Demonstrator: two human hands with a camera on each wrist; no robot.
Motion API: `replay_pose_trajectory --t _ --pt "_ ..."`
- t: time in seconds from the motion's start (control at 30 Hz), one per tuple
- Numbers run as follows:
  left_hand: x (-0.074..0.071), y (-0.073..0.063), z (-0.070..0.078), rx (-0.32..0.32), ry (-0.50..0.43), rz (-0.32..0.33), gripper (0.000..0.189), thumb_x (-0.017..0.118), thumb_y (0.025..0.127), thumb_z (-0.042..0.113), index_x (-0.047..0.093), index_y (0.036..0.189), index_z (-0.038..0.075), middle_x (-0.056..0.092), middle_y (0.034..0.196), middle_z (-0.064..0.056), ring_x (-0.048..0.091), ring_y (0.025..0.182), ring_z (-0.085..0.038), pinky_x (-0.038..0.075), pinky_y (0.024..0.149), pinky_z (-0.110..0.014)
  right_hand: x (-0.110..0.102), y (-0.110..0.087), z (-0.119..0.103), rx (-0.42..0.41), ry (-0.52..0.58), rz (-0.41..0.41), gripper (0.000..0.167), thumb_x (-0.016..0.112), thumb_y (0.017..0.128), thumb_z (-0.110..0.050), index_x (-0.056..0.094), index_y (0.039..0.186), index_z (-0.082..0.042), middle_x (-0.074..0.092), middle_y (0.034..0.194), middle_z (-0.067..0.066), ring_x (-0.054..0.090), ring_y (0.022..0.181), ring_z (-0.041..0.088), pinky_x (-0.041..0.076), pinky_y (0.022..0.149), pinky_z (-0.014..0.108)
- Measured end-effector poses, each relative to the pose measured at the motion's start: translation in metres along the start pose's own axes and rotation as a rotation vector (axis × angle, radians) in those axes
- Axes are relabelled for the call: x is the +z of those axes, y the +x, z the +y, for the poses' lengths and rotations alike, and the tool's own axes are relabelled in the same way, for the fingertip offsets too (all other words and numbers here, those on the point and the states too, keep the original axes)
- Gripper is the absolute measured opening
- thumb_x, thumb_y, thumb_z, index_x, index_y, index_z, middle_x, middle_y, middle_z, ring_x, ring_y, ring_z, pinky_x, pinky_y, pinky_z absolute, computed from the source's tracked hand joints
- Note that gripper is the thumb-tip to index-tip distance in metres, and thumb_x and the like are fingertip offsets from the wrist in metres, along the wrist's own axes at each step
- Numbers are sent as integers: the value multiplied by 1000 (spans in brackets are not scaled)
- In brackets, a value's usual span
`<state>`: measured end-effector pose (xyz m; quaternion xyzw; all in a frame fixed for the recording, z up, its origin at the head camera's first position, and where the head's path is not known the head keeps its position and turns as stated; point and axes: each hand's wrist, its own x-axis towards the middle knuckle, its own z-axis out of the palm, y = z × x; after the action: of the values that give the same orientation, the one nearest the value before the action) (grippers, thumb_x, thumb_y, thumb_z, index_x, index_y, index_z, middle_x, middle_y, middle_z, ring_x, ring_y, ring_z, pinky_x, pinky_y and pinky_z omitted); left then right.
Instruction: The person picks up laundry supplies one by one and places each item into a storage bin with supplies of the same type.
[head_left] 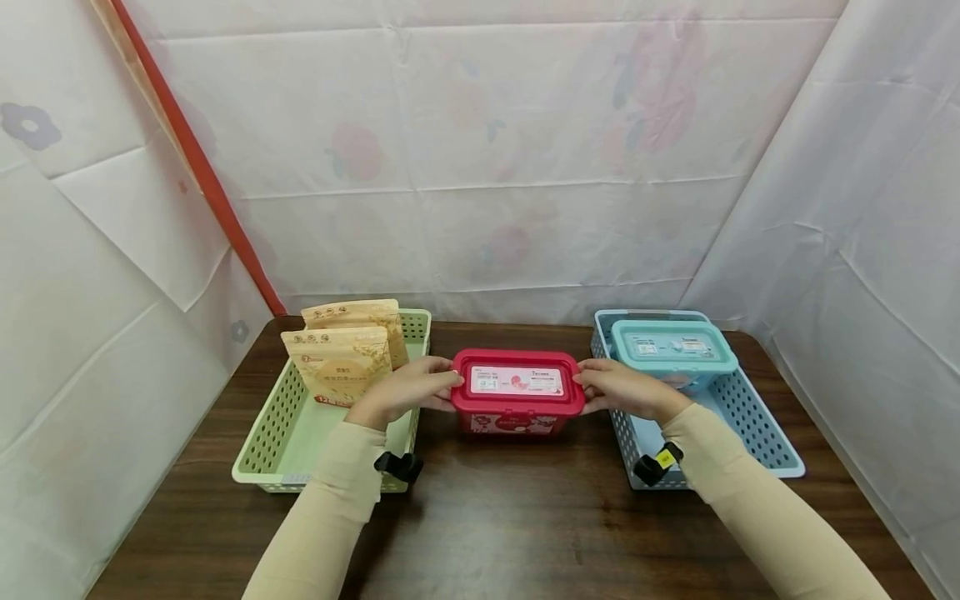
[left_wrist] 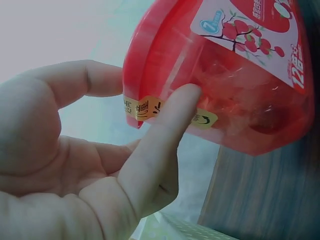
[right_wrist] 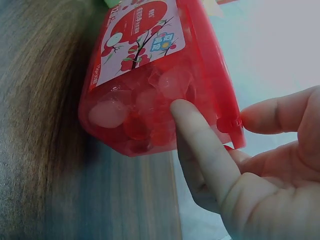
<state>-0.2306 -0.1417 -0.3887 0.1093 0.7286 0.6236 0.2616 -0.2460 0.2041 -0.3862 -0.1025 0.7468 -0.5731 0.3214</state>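
Note:
A red plastic box with a lid (head_left: 517, 382) and a white label sits between both hands on the table. At its left end my left hand (head_left: 408, 387) grips it, a fingertip at the lid's edge and the thumb (left_wrist: 172, 115) against the side wall. My right hand (head_left: 626, 387) grips the opposite end likewise, with its thumb (right_wrist: 200, 135) on the translucent wall. Small rounded cups show through that red wall (right_wrist: 135, 107) in the right wrist view. A yellow sticker (left_wrist: 145, 107) crosses from lid to side in the left wrist view.
A green basket (head_left: 258, 433) at left holds two upright yellow pouches (head_left: 341, 362). At right, a blue basket (head_left: 761, 433) holds a light-blue lidded box (head_left: 675, 346) toward its back. All stand on a dark wooden table (head_left: 510, 517), with a white patterned curtain (head_left: 480, 167) behind.

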Motion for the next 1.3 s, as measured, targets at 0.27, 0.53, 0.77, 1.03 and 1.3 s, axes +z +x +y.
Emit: replay_pose_trajectory --t 0.27,0.53,0.77,1.03,1.3 --pt "-3 -4 2 12 -70 20 56 53 102 10 31 141 -23 61 118 -30 68 92 -21 54 93 -44 -1 -3 -2 -47 36 -25 51 40 108 -14 27 145 18 56 125 27 66 100 22 57 89 38" --pt "-3 -9 4 35 -100 59 60 54 101 11 28 145 -21 57 124 -32 67 94 -21 55 92 -40 -1 -6 -4 -91 66 14 54 46 106 -16 29 144 18 62 117 20 67 93 19 57 86 37" --pt "-2 -13 4 45 -191 149 58 58 102 14 34 147 -15 53 134 -31 66 98 -20 55 91 -34 1 -13 -8 -126 127 111 59 51 105 -17 28 147 17 63 117 16 67 91 16 58 85 33" --pt "1 -16 10 120 -243 182 53 58 103 15 41 144 -15 59 129 -27 68 99 -17 55 90 -33 1 -18 -14 -156 158 148 62 53 106 -21 28 149 16 65 115 14 67 95 16 56 89 35" --pt "6 -18 17 137 -303 235 52 60 102 16 45 143 -11 60 131 -23 68 99 -16 55 90 -31 -1 -22 -19 -173 177 206 60 56 105 -26 37 147 13 68 111 9 68 93 15 57 86 32"
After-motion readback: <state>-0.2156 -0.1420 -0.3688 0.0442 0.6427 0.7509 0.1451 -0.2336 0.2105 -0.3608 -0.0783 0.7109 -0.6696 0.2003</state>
